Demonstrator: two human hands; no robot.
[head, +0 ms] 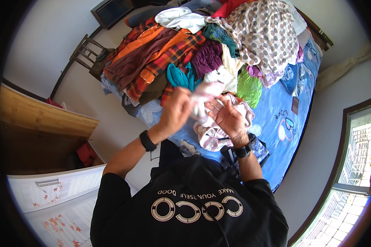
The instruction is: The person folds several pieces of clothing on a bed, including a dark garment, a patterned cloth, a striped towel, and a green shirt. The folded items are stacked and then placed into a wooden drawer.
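Note:
My left hand (176, 108) is closed on a small white-and-pink cloth (208, 90), blurred by motion, above the near part of the bed. My right hand (228, 119) has its palm turned up and fingers apart, just beside the hanging part of that cloth; whether the fingertips touch it is hard to tell. Beneath the right hand lies a crumpled pink-and-white patterned garment (211, 136). Close beyond the hands are a teal garment (176, 75), a purple knitted garment (207, 57) and a bright green cloth (249, 86).
A plaid shirt (170, 58) and a polka-dot fabric (262, 34) lie in the heap on the blue bedspread (269, 123). A phone-like object (295, 105) rests at the right. A wooden chair (92, 58) stands left; a barred window (355, 148) is at right.

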